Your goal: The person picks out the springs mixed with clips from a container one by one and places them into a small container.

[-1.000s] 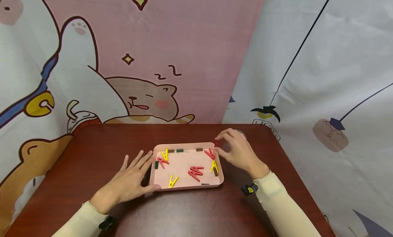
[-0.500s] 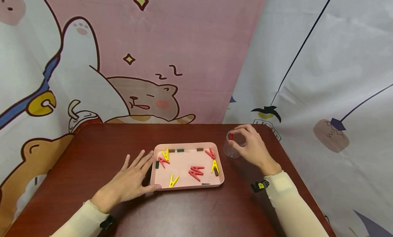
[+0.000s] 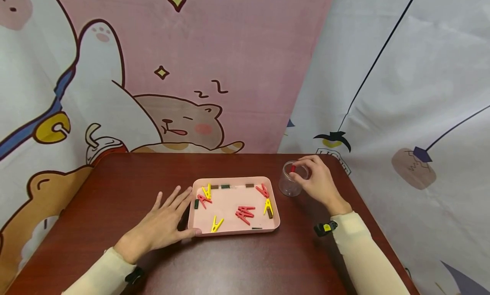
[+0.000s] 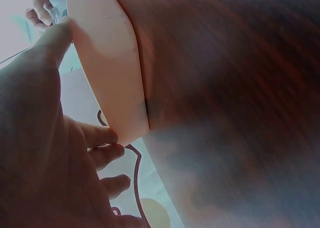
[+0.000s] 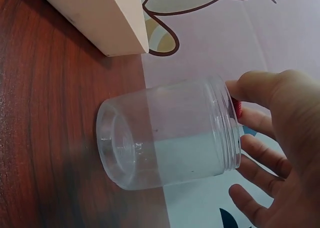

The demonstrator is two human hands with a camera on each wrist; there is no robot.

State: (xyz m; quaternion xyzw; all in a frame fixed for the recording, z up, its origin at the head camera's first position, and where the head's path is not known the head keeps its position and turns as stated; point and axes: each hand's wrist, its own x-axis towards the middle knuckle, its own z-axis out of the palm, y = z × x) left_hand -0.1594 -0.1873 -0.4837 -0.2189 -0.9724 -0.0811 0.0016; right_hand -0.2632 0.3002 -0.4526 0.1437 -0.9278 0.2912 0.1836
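Note:
My right hand (image 3: 315, 180) pinches a small red spring (image 3: 293, 168) between thumb and fingertips, at the mouth of a clear plastic jar (image 5: 165, 138). The jar stands upright on the table, right of the pink tray (image 3: 233, 233), and no other thing shows inside it. My left hand (image 3: 160, 227) lies with its fingers spread against the tray's left side, its thumb on the near left corner. In the tray are red clothespins (image 3: 245, 214), yellow clothespins (image 3: 216, 224), brown springs (image 3: 249, 185) and dark green springs (image 3: 225, 186).
The dark red-brown wooden table (image 3: 245, 265) carries the tray and jar. A cartoon-printed cloth (image 3: 237, 74) hangs along its far edge, with a pale cloth (image 3: 383, 95) on the right side.
My right hand has moved right, from the tray's far right corner to the jar's mouth, carrying the red spring. The left hand and tray have stayed in place.

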